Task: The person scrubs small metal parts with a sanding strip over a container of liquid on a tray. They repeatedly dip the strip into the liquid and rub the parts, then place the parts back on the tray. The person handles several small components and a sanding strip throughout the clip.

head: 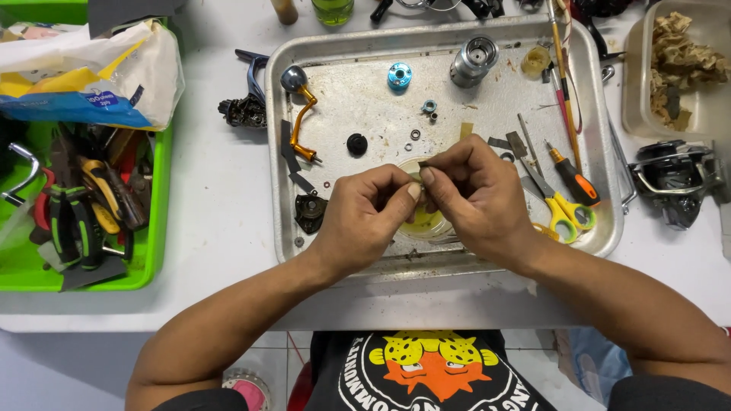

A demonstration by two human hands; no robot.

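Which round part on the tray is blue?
The small blue spool-like ring near the tray's top edge; beside it the silver spool is grey, and the knob lower down is black.

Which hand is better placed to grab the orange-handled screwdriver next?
Right hand, probably. The screwdriver lies on the tray just beside it, while the left hand sits farther away across the tray.

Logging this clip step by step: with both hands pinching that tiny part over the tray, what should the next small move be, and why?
Probably lower the small part closer to the metal tray before working it further. Left hand and right hand pinch it together at the fingertips above a clear round dish, and loose washers and rings already lie scattered on the tray, so a slip could lose it among them.
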